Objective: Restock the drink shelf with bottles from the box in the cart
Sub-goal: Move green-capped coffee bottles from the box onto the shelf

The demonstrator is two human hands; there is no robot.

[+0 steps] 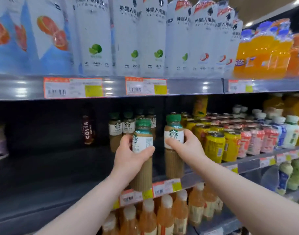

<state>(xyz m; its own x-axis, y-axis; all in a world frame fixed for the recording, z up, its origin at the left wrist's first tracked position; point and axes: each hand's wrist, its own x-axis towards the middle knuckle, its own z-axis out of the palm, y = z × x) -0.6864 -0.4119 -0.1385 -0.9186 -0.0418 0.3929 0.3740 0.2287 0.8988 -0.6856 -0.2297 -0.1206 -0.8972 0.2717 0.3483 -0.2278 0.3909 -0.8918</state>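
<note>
Now, left hand: our fingers wrap round the first coffee bottle, at the shelf front edge.
Right hand: we grip the second coffee bottle, near the yellow cans.
Do it well: we should keep both upright and slide them toward the back row, labels facing us.

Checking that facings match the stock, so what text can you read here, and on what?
"COSTA COFFEE": dark bottle, middle shelf.
"LATTE": label of left bottle, held by left hand.
"CAFFE LATTE", tiny: rear bottles behind it.
"外星人电解水", "VE", "240": white bottles, top shelf.
Right bottle, in right hand: logo only, words mostly covered.
Price tags, yellow cans: too blurred to read.
</note>
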